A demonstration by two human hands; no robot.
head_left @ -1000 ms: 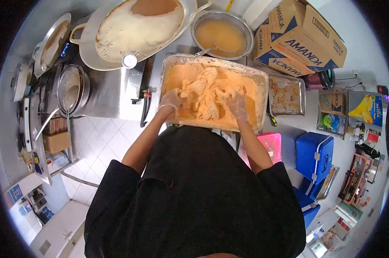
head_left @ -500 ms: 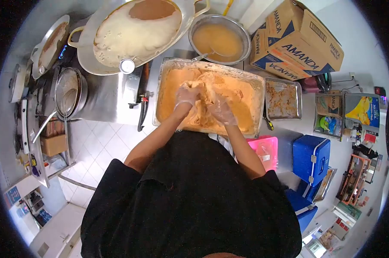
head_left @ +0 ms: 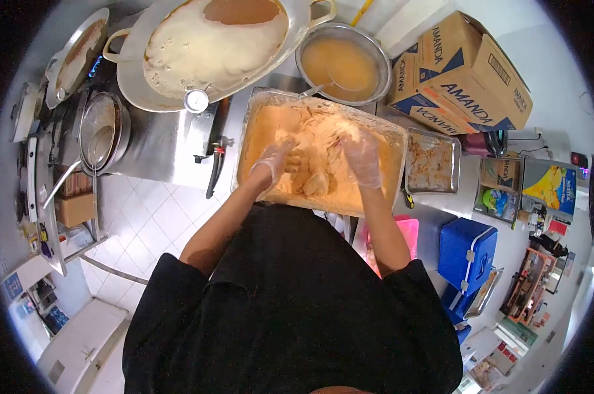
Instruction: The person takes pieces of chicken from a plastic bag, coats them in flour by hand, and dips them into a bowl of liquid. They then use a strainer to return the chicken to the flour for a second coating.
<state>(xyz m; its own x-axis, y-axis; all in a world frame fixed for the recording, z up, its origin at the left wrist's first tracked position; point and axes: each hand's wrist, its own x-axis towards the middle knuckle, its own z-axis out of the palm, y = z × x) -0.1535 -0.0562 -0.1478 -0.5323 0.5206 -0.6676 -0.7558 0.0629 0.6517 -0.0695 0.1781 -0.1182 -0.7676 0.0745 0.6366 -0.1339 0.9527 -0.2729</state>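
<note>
A wide clear tub (head_left: 402, 154) holds orange-tan breading flour (head_left: 264, 121), with floury lumps that look like coated meat pieces (head_left: 317, 183) in its middle. Both my hands wear clear plastic gloves dusted with flour. At the left of the lumps, my left hand (head_left: 277, 161) rests low in the flour, fingers apart and pointing inward. Over on the right side, my right hand (head_left: 363, 157) is in the flour beside a pale heap (head_left: 336, 131); its fingers are smeared by motion and partly covered with flour.
Behind the tub stand a large pan of foamy oil (head_left: 211, 52) with a dial thermometer (head_left: 196, 100), and a metal bowl of tan liquid (head_left: 343, 65) with a ladle. A crumb-covered metal tray (head_left: 433, 161) sits right, below a cardboard box (head_left: 461, 79). Strainers (head_left: 103, 134) lie left.
My hands have moved apart from the middle of the tub, the left one leftward and down, the right one to the right. The floury lumps between them now show. The view has shifted slightly.
</note>
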